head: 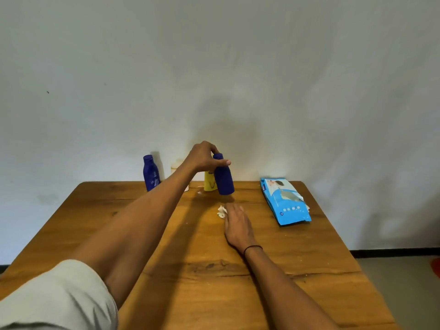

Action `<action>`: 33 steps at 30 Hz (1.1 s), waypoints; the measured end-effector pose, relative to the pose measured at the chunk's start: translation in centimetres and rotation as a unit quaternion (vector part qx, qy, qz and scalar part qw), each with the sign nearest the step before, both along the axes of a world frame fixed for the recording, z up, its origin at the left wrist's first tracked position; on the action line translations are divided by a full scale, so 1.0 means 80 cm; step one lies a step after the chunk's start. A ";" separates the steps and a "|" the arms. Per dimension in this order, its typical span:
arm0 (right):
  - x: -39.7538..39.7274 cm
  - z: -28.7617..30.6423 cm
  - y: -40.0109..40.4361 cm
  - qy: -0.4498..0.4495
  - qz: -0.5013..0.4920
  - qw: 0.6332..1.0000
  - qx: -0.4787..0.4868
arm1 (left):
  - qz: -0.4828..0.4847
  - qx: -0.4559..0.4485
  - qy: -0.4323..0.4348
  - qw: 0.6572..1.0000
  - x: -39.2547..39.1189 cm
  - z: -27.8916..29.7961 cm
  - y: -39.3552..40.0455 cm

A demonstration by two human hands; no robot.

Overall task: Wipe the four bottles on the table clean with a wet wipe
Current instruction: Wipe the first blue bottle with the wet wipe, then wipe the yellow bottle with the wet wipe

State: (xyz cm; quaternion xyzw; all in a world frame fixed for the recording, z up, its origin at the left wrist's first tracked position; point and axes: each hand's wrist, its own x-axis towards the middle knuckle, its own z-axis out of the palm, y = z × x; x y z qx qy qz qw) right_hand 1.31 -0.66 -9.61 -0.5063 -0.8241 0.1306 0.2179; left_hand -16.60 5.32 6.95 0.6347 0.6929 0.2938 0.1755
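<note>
The left hand (204, 156) grips a dark blue bottle (223, 178) by its neck, tilted, its base at or just above the bench (95, 225) at 12 o'clock; the right hand (235, 222) lies flat with straight fingers, touching a crumpled wet wipe (221, 211) just below that bottle. A second blue bottle (150, 173), a pale bottle (177, 166) and a yellow bottle (209, 183) stand along the far edge, the wipe pack (284, 201) at 2 o'clock. Which bottles are already clean cannot be told; wiping appears under way, not finished.

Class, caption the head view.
Left hand grips a blue bottle; right hand rests beside a crumpled wipe.
</note>
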 end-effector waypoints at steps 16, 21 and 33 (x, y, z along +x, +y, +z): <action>-0.004 -0.013 0.026 0.006 0.018 0.999 0.048 | -0.072 -0.036 0.198 0.977 0.075 -0.040 0.122; -0.005 -0.014 0.027 0.008 0.019 0.998 0.056 | -0.071 -0.023 0.225 0.972 0.080 -0.039 0.130; -0.007 -0.009 0.024 -0.005 0.013 0.998 0.058 | -0.068 -0.006 0.374 0.925 0.083 -0.032 0.124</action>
